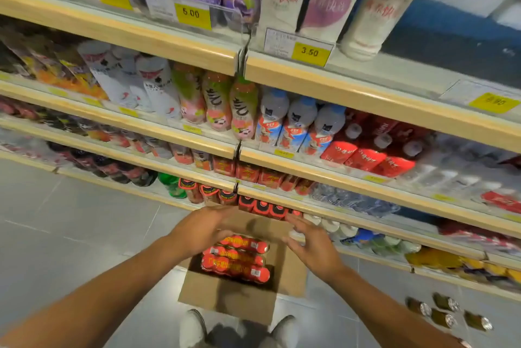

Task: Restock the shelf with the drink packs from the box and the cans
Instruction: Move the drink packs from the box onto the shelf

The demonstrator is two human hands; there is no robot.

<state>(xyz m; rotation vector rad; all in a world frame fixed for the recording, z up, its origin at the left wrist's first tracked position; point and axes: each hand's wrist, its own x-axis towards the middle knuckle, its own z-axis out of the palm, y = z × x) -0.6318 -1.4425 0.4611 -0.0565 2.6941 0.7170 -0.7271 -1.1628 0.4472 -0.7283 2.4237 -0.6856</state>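
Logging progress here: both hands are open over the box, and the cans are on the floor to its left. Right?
No. The head view shows the cans on the floor to the right of the box, not its left. The left hand and right hand are open over the box.

Drink packs (pixel 235 258) lie in the cardboard box (pixel 225 302) on the floor (pixel 70 229) before the shelf (pixel 366 223); cans (pixel 448 312) stand on the floor well to the box's right.
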